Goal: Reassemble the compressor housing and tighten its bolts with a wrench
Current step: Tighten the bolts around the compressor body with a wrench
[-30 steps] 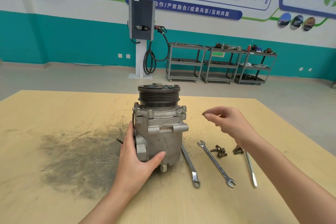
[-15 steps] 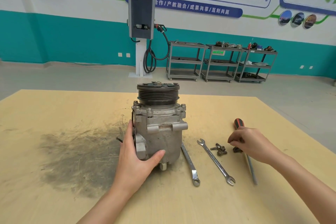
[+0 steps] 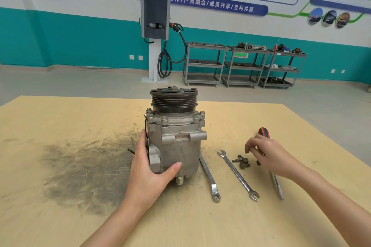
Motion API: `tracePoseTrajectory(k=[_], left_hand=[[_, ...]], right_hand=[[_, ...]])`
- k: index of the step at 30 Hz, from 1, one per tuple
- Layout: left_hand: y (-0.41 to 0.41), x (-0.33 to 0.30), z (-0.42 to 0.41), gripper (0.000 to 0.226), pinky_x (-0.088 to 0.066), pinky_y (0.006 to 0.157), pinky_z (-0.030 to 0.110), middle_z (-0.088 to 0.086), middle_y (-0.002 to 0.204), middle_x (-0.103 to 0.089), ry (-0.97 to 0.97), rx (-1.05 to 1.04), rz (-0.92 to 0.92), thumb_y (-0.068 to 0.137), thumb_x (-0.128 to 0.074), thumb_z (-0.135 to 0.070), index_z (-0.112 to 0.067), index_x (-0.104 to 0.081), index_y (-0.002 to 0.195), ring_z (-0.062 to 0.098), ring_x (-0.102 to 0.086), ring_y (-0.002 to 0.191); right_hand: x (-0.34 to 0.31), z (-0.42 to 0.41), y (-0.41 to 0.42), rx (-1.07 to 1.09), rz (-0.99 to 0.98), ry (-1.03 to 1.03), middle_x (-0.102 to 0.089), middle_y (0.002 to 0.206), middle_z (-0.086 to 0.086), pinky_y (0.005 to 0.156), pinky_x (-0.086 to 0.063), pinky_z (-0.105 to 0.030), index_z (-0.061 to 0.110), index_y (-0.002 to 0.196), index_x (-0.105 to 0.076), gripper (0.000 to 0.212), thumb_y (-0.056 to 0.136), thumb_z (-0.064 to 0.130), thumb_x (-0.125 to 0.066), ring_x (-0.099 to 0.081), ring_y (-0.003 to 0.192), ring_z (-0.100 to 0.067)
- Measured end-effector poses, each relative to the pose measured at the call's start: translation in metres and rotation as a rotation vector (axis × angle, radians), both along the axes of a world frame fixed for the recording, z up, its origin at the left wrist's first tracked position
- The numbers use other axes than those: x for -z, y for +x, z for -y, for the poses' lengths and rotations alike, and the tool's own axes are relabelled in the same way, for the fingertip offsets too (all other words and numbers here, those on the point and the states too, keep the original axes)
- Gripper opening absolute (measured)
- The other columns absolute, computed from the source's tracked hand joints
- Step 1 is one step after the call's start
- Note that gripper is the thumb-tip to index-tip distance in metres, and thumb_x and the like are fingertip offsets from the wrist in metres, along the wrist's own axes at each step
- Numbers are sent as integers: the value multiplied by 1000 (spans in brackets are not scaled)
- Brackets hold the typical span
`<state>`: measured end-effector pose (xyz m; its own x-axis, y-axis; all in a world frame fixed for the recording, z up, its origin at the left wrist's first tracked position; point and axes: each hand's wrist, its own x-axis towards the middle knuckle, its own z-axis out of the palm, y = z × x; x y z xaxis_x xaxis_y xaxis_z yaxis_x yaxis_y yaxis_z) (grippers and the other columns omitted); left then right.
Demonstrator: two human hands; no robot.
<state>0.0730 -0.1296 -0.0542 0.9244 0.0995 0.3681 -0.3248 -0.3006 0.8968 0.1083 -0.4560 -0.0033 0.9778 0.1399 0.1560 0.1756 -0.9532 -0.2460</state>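
Your left hand grips the compressor, which stands upright mid-counter, pulley on top, thumb across its lower front and fingers wrapped round the left side. Your right hand hovers low over the screwdriver, fingers curled downward; I cannot tell whether they are pinching anything. Loose bolts sit just left of that hand, and another bolt peeks out under it. Two wrenches lie between: a ring wrench beside the compressor, an open-ended wrench next over.
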Motion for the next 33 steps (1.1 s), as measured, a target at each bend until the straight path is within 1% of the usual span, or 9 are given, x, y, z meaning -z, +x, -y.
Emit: tracePoseTrajectory(k=[3, 7, 15, 18, 20, 22, 25, 28, 33], left_hand=[[0, 0, 0, 109, -26, 114, 29, -43, 141, -26, -4, 5, 10, 68, -86, -39, -66, -6, 136, -4, -27, 139], [-1, -2, 1, 111, -28, 118, 37, -30, 148, -31, -8, -1, 0, 68, -86, -37, -61, -6, 140, 0, -27, 142], [-1, -1, 0, 111, -25, 118, 37, -28, 151, -27, -11, 3, -10, 67, -86, -41, -65, -3, 137, -1, -24, 143], [-1, 0, 1, 114, -25, 119, 38, -26, 153, -26, -15, 12, -21, 67, -85, -43, -56, -5, 146, 2, -23, 144], [0, 0, 1, 116, -26, 119, 39, -23, 154, -28, -7, 9, -23, 67, -86, -40, -46, -6, 151, 3, -25, 144], [0, 0, 1, 117, -26, 118, 36, -23, 154, -27, 1, 5, -22, 67, -86, -40, -44, -6, 153, 2, -25, 143], [1, 0, 1, 117, -25, 118, 34, -24, 153, -27, 4, 3, -21, 67, -86, -39, -44, -7, 152, 3, -25, 143], [1, 1, 0, 116, -25, 118, 35, -22, 154, -29, 1, -3, -22, 67, -86, -38, -44, -7, 152, 4, -26, 143], [1, 1, 0, 116, -26, 119, 41, -23, 154, -28, -8, -1, -23, 67, -87, -39, -49, -6, 150, 4, -25, 144]], right_hand=[[7, -7, 0, -41, -30, -48, -52, 99, 12, 79, -49, -33, 31, 94, -60, 16, 96, 18, -51, -52, 88, -9], [12, -12, 8, -18, -62, -137, -48, 108, 9, 82, -49, -32, 30, 108, -63, 16, 94, 35, -57, -49, 98, -9], [6, -21, 22, -14, -104, -290, -44, 107, 8, 76, -52, -33, 27, 100, -64, 12, 89, 33, -66, -50, 93, -12], [-6, -26, 21, -26, 1, -131, -57, 101, 8, 76, -50, -28, 22, 95, -61, 10, 91, 30, -65, -58, 89, -13], [-25, -34, 16, -15, 86, 108, -64, 89, 12, 70, -48, -19, 22, 89, -60, 8, 89, 26, -67, -61, 80, -8], [-50, -49, 8, -48, 145, 373, -68, 82, 12, 69, -52, -17, 24, 86, -62, 9, 85, 20, -70, -63, 76, -1], [-83, -74, -7, -187, 211, 602, -71, 81, 11, 69, -52, -14, 26, 85, -64, 12, 82, 18, -72, -65, 77, 1], [-102, -96, -11, -284, 216, 645, -71, 82, 11, 68, -52, -14, 24, 87, -66, 10, 82, 19, -72, -65, 76, -2], [-103, -116, -3, -272, 254, 493, -69, 82, 10, 73, -52, -20, 24, 87, -68, 8, 83, 19, -73, -63, 78, -4]])
